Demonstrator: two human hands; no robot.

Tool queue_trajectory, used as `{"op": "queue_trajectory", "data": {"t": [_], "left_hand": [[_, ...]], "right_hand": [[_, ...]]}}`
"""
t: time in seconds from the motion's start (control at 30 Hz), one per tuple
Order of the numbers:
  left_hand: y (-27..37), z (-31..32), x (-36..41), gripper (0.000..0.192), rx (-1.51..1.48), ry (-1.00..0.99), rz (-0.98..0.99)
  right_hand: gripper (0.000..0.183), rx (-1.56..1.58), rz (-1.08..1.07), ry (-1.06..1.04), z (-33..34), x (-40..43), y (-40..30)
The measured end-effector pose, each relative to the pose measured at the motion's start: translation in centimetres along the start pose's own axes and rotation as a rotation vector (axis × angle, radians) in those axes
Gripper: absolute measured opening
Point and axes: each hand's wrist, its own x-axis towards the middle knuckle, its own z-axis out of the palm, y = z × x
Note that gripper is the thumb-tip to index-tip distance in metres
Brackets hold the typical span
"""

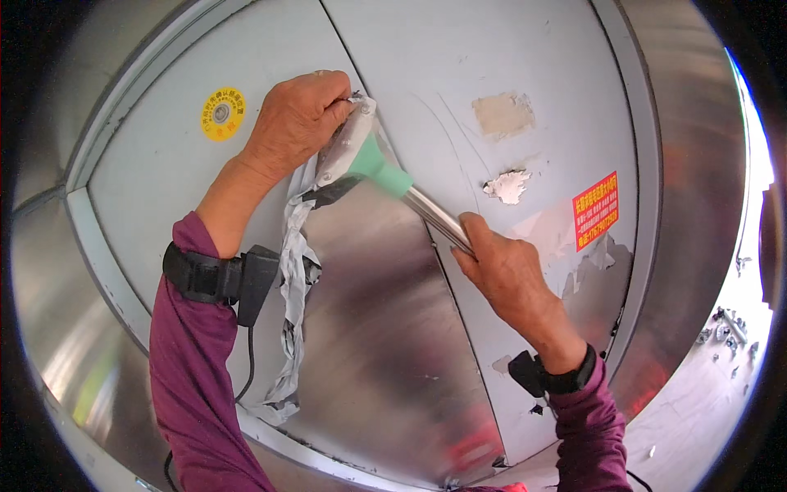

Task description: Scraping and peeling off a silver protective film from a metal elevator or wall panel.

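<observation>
My right hand [504, 270] grips the metal handle of a scraper [380, 169] with a green neck and a broad metal head. The head lies against a pale grey door panel, close to the seam between two panels. My left hand [298, 114] is closed on peeled protective film [295, 246] beside the scraper head, its fingertips by the head's upper corner. Crumpled, pale on one face and dark on the other, the film hangs in a long strip below that hand. Bare shiny metal [381, 307] shows to the right of the strip, below the scraper head.
A round yellow sticker [222, 114] surrounds a lock on the left panel. The right panel carries a red label [596, 211] with writing, a beige patch [504, 115] and a torn spot [509, 186]. Dark scraps [728, 332] litter the floor at right.
</observation>
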Motion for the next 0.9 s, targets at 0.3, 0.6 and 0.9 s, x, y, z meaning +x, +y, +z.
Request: {"op": "queue_trajectory", "data": {"t": [0.3, 0.6, 0.9], "left_hand": [[0.1, 0.5, -0.2, 0.014, -0.058, 0.022, -0.039], [0.3, 0.2, -0.3, 0.013, -0.037, 0.015, -0.023], [0.4, 0.2, -0.2, 0.011, -0.059, 0.014, -0.039]], "right_hand": [[0.024, 0.191, 0.041, -0.102, 0.6, -2.3, -0.3], [0.024, 0.210, 0.032, -0.120, 0.8, -1.5, -0.3], [0.023, 0.196, 0.075, -0.137, 0.3, -1.6, -0.6]]}}
